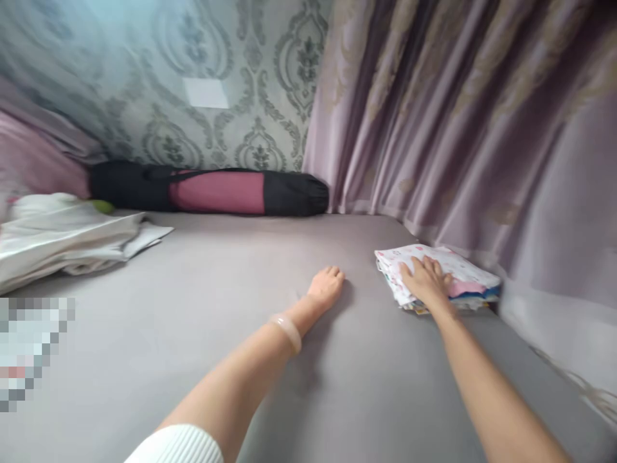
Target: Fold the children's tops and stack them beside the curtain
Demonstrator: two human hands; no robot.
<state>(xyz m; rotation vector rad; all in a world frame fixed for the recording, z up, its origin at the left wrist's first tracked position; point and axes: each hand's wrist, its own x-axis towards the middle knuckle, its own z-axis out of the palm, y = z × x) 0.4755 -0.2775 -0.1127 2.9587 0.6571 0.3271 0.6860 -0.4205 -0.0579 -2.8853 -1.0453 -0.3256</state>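
Observation:
My right hand (427, 280) lies on a stack of folded cloths (465, 267) with its fingers spread. The top cloth is white with a small pink and red print, and pink and blue layers show at the stack's near right edge. To the left of the stack, my left hand (328, 285) rests on the grey bed sheet (231, 308) with its fingers curled in and nothing visible in them. A pale bangle (288, 332) circles the left wrist. A gap of sheet separates the left hand from the stack.
A long black and dark-pink bag (216, 191) lies along the patterned wall. Mauve curtains (414, 109) hang down close behind the stack. Rumpled off-white fabric (72, 238) lies at the left, near pink bedding (41, 151). A pixelated patch covers the lower left edge.

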